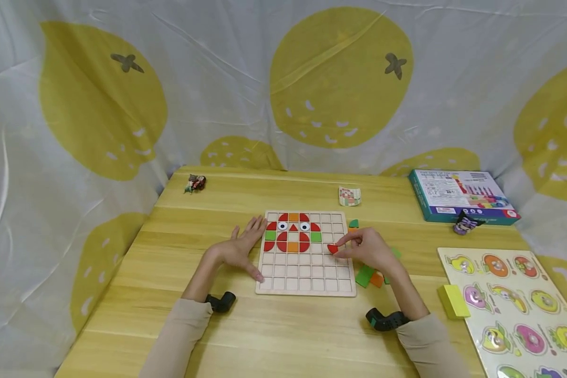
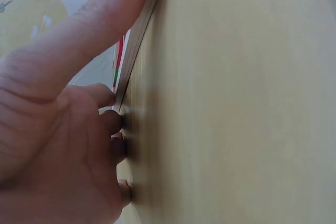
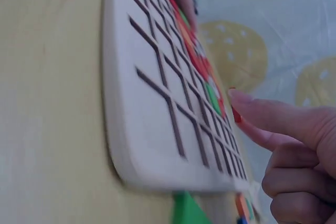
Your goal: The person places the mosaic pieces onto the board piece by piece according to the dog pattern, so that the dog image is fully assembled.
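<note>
A wooden grid board point(image 1: 307, 273) lies on the table, its upper left cells filled with red, orange, green and eye-printed pieces. My right hand point(image 1: 366, 248) pinches a red quarter-circle piece point(image 1: 333, 249) between thumb and index finger, over the right columns of the board. In the right wrist view the red piece point(image 3: 235, 109) stands clear of the grid. At the board's left edge my left hand point(image 1: 238, 249) rests with fingers spread, the thumb at the lower left corner. The left wrist view shows the thumb point(image 2: 105, 19) along the board's side.
Loose green pieces point(image 1: 365, 275) and orange ones lie right of the board, partly under the right hand. A small pattern card point(image 1: 349, 196) sits behind it. Further right are a boxed toy point(image 1: 463, 197), a small figurine point(image 1: 465, 224), a yellow block point(image 1: 453, 302) and a fruit puzzle board point(image 1: 496, 273).
</note>
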Demonstrator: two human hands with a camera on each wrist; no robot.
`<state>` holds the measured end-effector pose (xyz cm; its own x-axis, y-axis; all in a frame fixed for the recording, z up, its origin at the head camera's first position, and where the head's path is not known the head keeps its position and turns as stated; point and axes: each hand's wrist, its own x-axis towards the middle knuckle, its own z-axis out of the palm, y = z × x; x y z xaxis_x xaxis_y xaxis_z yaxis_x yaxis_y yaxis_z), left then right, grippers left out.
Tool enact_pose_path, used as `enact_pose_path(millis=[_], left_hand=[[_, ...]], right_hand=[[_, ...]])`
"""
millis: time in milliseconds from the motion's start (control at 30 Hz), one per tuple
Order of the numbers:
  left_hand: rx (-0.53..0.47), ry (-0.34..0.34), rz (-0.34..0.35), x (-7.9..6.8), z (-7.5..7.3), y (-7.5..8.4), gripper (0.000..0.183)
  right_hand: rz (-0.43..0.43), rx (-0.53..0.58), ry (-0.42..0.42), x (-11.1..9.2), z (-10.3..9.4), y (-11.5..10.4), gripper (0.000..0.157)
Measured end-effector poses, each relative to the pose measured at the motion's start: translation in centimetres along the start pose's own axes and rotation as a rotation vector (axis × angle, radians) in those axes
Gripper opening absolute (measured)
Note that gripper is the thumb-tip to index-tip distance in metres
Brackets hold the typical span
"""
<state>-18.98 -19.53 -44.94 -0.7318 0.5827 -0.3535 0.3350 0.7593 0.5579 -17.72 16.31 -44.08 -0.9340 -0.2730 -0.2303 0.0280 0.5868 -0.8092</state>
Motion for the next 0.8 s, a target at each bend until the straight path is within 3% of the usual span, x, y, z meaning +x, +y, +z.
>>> enact_pose_path(millis=[267, 800], left_hand=[[-0.013, -0.010, -0.020, 0.0, -0.2, 0.5, 0.143], [-0.007, -0.014, -0.024, 0.0, -0.4, 0.5, 0.144]], right_hand=[[0.027, -0.054, 0.024, 1.4, 2.9, -1.6, 0.022], [0.058, -0.109, 0.062, 2.1, 3.6, -2.5, 0.024]])
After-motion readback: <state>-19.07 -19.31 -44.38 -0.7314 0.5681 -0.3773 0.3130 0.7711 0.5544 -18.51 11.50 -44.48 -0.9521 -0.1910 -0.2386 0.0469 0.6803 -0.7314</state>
